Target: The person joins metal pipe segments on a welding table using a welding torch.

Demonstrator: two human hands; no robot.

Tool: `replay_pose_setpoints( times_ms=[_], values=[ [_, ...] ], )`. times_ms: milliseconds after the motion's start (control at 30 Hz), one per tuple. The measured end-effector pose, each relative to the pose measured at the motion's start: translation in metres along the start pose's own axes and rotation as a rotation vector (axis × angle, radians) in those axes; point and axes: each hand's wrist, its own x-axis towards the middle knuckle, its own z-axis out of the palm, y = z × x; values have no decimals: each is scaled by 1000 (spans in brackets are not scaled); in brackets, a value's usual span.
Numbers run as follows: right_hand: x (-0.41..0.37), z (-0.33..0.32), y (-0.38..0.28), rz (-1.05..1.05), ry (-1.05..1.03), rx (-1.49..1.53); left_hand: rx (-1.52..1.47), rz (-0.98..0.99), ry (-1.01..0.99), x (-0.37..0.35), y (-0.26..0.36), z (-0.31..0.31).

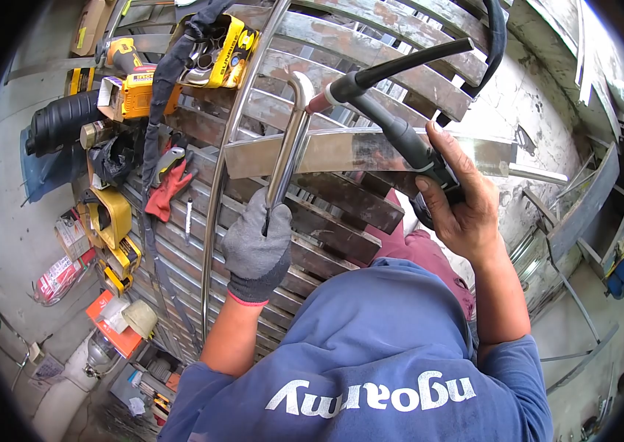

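My left hand (pixel 259 239), in a grey knit glove, is wrapped round a shiny bent steel tube (pixel 291 151) with a hooked upper end. Bare, my right hand (pixel 468 197) grips a black TIG welding torch (pixel 404 140). The torch's pinkish nozzle (pixel 319 102) points left, right at the tube near its bend. Behind the tube, a polished flat steel strip (pixel 356 152) runs across the slatted metal bench (pixel 341 199). A long steel pipe (pixel 232 132) stretches from top to bottom, left of my gloved hand.
On the left lie a red glove (pixel 169 191), a white marker (pixel 189 216), a yellow power tool (pixel 126 57) and a yellow box (pixel 236 55). A dark cloth-wrapped cable (pixel 155 121) runs down beside them. Metal frames (pixel 581 202) stand at the right.
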Motion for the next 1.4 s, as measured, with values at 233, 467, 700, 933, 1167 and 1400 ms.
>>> replay_pose_setpoints(
  times_ms=[233, 467, 700, 933, 1167, 1400],
  values=[
    [0, 0, -2, 12, -11, -15, -11, 6, 29, 1, 1, 2],
    [0, -4, -1, 19, -54, -64, 230, 82, -100, 0, -5, -3],
    [-3, 3, 1, 22, 45, -6, -36, -16, 23, 0, 3, 1],
    [-2, 1, 1, 16, -4, 19, -1, -39, 22, 1, 9, -1],
    [-3, 1, 0, 12, -7, -48, 9, -36, 27, 0, 5, 1],
    [-1, -3, 1, -31, -53, -129, 174, 57, 9, 1, -1, 2]
  ],
)
